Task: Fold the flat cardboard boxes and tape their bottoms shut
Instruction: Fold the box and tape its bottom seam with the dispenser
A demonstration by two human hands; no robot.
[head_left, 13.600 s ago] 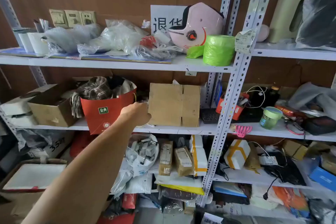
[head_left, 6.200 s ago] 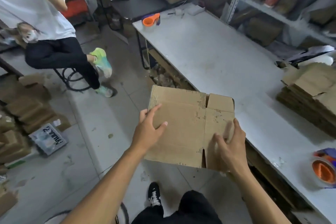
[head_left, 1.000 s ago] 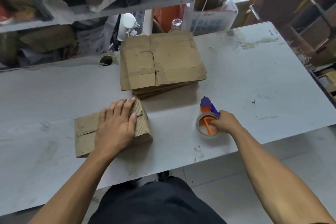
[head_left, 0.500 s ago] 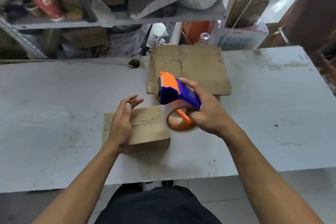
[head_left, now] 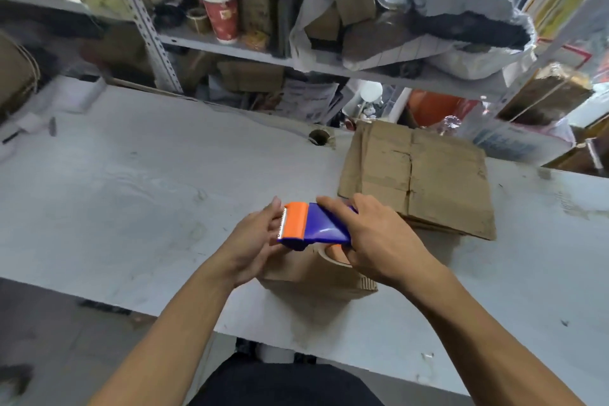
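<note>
The right hand (head_left: pixel 379 241) grips the blue-and-orange plastic tape dispenser (head_left: pixel 313 227) w/ fingers curled over it, above the small folded brown cardboard box (head_left: pixel 313 273) on the grey surface (head_left: pixel 131 191). Left hand (head_left: pixel 253 241), fingers relaxed, touches its serrated end; best to pull the tape free 1st, then centre it along the bottom seam.
</note>
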